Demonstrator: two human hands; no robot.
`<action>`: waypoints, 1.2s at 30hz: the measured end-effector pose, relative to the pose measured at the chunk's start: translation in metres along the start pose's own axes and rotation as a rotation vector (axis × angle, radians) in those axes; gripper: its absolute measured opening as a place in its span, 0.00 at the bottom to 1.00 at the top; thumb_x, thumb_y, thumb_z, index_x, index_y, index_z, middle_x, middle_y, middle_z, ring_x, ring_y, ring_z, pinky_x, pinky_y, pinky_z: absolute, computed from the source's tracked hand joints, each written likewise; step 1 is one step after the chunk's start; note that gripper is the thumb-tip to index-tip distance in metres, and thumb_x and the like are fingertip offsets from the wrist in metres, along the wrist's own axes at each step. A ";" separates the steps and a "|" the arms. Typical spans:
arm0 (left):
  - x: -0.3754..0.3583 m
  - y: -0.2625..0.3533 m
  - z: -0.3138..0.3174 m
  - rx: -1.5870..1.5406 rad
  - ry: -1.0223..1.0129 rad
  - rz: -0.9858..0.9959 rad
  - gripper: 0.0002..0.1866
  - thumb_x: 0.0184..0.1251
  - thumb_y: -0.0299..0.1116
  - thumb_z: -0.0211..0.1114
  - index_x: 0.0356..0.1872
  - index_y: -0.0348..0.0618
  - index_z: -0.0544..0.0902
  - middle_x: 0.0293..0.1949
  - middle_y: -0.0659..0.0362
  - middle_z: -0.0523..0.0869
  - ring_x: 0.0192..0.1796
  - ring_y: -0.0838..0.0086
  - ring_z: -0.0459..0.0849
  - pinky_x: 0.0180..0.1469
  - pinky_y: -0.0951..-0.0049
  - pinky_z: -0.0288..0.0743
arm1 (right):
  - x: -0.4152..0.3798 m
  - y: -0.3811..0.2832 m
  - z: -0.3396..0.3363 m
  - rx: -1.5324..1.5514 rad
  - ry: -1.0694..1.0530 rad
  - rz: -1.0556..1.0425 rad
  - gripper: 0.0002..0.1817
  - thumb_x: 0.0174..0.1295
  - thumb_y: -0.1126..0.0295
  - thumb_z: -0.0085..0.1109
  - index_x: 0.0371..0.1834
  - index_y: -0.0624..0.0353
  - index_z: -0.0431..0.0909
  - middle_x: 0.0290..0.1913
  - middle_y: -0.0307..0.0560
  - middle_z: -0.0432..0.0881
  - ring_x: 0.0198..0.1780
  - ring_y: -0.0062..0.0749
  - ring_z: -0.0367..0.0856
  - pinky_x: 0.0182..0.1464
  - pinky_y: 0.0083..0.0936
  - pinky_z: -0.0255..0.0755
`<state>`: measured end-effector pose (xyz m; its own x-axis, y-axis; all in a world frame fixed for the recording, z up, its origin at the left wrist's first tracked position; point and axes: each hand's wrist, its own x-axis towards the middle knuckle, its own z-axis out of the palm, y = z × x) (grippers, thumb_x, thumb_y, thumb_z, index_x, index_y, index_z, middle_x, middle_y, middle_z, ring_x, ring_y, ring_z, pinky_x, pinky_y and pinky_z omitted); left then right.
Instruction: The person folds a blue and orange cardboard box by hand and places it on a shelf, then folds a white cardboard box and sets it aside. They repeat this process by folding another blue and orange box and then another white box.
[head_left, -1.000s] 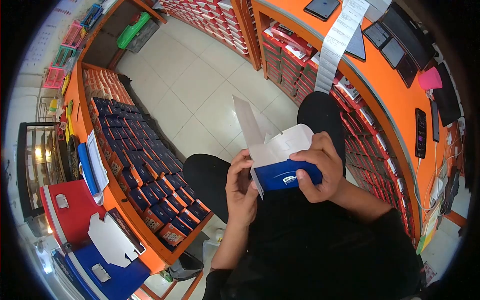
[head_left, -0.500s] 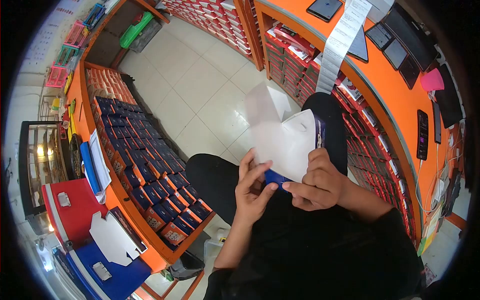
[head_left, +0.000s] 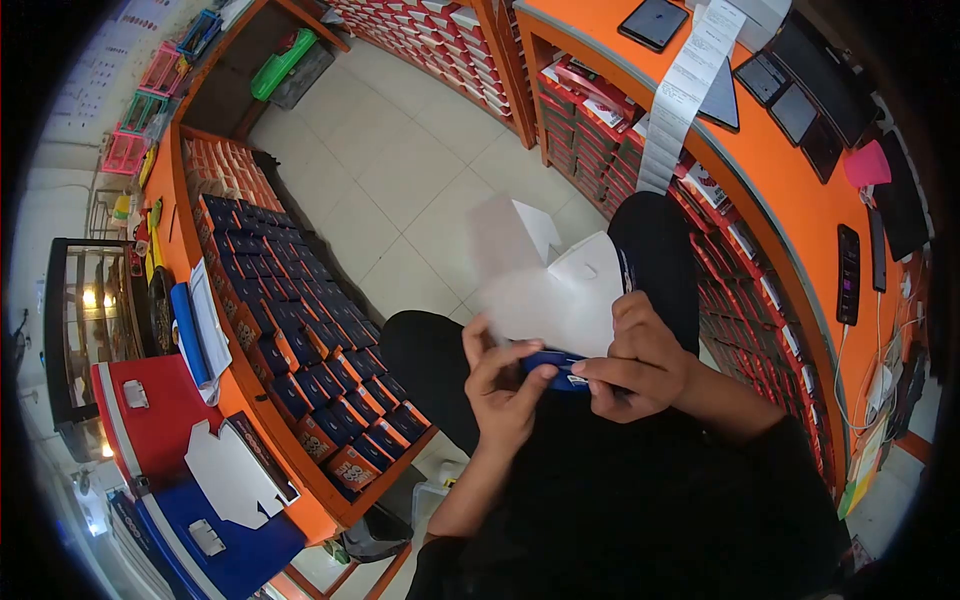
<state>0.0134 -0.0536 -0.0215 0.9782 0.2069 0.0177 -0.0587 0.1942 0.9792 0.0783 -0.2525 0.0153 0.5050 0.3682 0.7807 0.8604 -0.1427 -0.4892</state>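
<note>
A partly folded cardboard box (head_left: 560, 308), white inside and dark blue outside, is held over my lap. Its left panel is smeared by motion, and a curved flap with a small slit stands up at the right. My left hand (head_left: 505, 388) pinches the blue near edge between thumb and fingers. My right hand (head_left: 640, 362) grips the right side of the same edge, fingers curled, its thumb close to the left thumb. The box's underside is hidden.
Stacked blue and orange boxes (head_left: 310, 330) fill the left shelf. A flattened white carton (head_left: 228, 475) lies over red (head_left: 160, 405) and blue (head_left: 215, 535) cases. At right, an orange counter (head_left: 590, 22) carries phones (head_left: 652, 22) and a hanging paper strip (head_left: 680, 105).
The box has tipped, its white panels shifting left and its near blue edge showing more. Both hands keep hold of it, fingers slightly moved. The whole view has shifted a little.
</note>
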 end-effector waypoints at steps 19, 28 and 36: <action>0.019 0.011 0.001 -0.124 -0.490 -0.160 0.30 0.84 0.49 0.50 0.72 0.34 0.74 0.77 0.43 0.70 0.84 0.56 0.58 0.83 0.56 0.46 | 0.002 0.019 0.000 0.207 0.035 0.180 0.11 0.64 0.68 0.62 0.40 0.66 0.86 0.38 0.50 0.82 0.37 0.43 0.79 0.44 0.36 0.76; 0.007 0.004 0.001 -0.132 -0.456 -0.308 0.21 0.76 0.22 0.62 0.68 0.37 0.76 0.75 0.44 0.71 0.78 0.60 0.70 0.79 0.59 0.64 | -0.004 0.018 -0.002 0.038 0.085 0.252 0.12 0.61 0.68 0.63 0.42 0.66 0.81 0.44 0.56 0.77 0.38 0.40 0.80 0.40 0.28 0.77; 0.017 0.024 0.011 0.279 -0.573 -0.349 0.37 0.60 0.15 0.75 0.71 0.41 0.74 0.70 0.53 0.73 0.72 0.63 0.76 0.68 0.64 0.78 | -0.007 0.018 -0.003 0.171 -0.093 0.364 0.10 0.58 0.74 0.62 0.43 0.64 0.81 0.44 0.55 0.76 0.40 0.42 0.80 0.43 0.31 0.76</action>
<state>0.0304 -0.0556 0.0046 0.8860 -0.3718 -0.2770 0.2542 -0.1101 0.9609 0.0904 -0.2608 0.0026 0.7593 0.4041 0.5100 0.5989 -0.1273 -0.7907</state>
